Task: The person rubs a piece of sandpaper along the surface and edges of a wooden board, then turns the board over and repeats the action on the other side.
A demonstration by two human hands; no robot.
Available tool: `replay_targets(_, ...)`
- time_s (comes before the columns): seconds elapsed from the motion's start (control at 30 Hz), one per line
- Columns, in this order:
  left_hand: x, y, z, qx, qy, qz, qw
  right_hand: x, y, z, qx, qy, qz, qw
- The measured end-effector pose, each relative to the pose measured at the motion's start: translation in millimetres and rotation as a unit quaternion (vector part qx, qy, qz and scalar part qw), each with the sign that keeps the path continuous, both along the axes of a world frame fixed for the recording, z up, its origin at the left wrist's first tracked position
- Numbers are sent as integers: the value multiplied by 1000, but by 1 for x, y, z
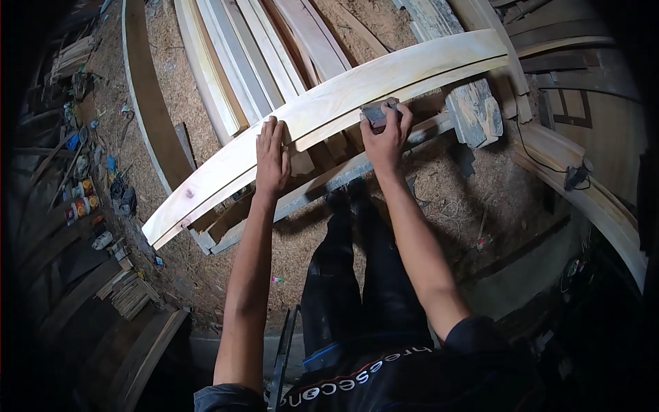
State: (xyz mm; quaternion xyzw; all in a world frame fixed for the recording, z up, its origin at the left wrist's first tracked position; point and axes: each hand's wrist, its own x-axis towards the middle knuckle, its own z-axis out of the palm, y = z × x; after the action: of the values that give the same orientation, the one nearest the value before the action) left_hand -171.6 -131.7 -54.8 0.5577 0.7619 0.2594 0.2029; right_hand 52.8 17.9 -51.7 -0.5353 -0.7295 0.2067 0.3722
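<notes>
nearby, planks point(274, 55) and shavings point(163, 75) lie beyond the long board point(326, 106).

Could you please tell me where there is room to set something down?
The plank is bare from the left hand to its left end. Shavings-covered floor lies fairly open, bordered by the right forearm and wood block. Beyond the plank, boards lie crowded.
</notes>
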Motion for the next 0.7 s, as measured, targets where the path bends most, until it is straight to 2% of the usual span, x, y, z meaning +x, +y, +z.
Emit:
replay_targets(0.13,6,-4,1,-25,39,18,999,-34,-43,6,-63,26,22,997)
replay_targets(0.2,2,-3,3,-16,22,25,999,-53,-61,0,-46,37,60,996)
replay_targets(0.23,1,-5,5,-21,-12,23,999,-55,-71,0,-81,28,76,993)
replay_targets(0.33,-5,-9,9,-23,-68,24,997,-42,-56,-2,-47,37,104,993)
replay_targets(0.37,-8,-7,11,-21,-86,16,996,-32,-44,2,-83,61,75,992)
replay_targets(0.47,-11,-6,13,-29,-107,8,994,-8,-9,-1,-34,9,33,999)
replay_targets(0.57,-9,-6,11,-22,-108,11,994,-15,-19,-6,-7,-8,-8,1000)
replay_targets(0.67,-8,-7,8,-12,-89,5,996,-27,-31,-6,-27,8,-43,999)
replay_targets(0.7,-8,-8,6,-11,-72,2,997,-33,-40,-2,-41,23,-22,999)
